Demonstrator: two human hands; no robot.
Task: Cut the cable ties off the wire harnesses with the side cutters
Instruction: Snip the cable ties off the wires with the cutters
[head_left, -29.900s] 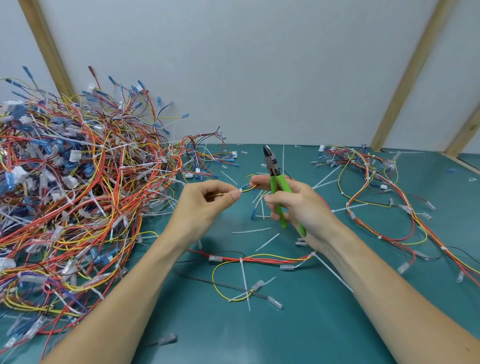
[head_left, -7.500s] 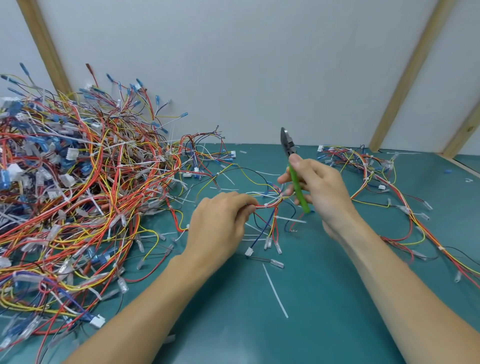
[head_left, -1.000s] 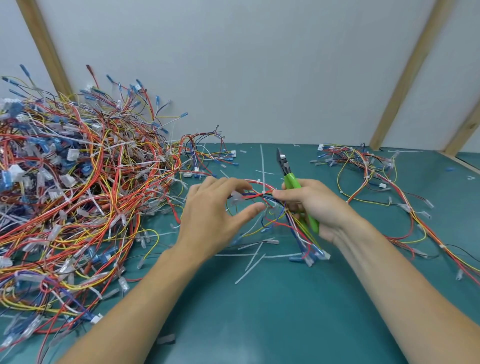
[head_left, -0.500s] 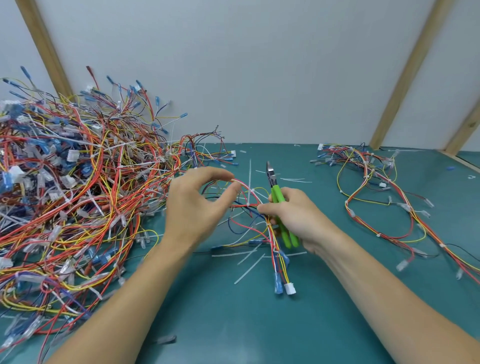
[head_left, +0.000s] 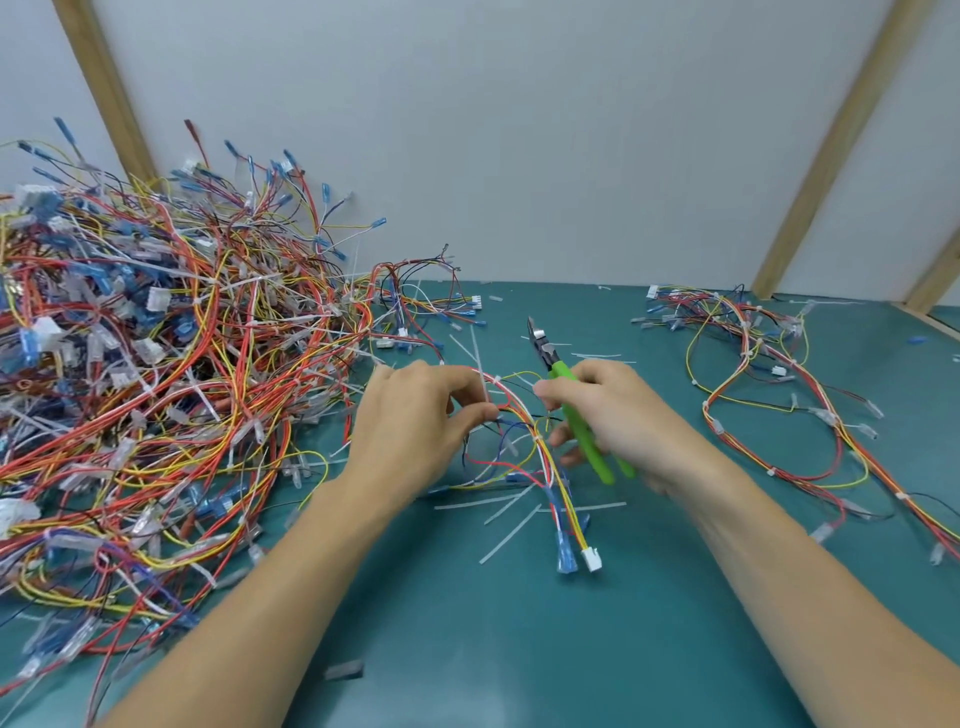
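Observation:
My left hand (head_left: 415, 431) pinches a small wire harness (head_left: 524, 431) of red, yellow, blue and white wires just above the green table (head_left: 519, 649). A white cable tie (head_left: 480, 364) sticks up from the harness beside my left thumb. The harness ends hang down to a white connector (head_left: 591, 560) and a blue terminal (head_left: 566, 558). My right hand (head_left: 618, 415) holds the green-handled side cutters (head_left: 576, 415), whose jaws (head_left: 537, 338) point up and away, clear of the wires. My right fingertips touch the harness from the right.
A big tangled heap of harnesses (head_left: 156, 374) fills the left of the table. A looser group of harnesses (head_left: 779, 395) lies at the right. Cut white tie pieces (head_left: 511, 530) lie under my hands. A wall (head_left: 519, 130) stands behind.
My left hand has closed its pinch on the harness and both hands have shifted slightly right. The cutters have tilted, jaws leaning left. The harness ends still hang at the table.

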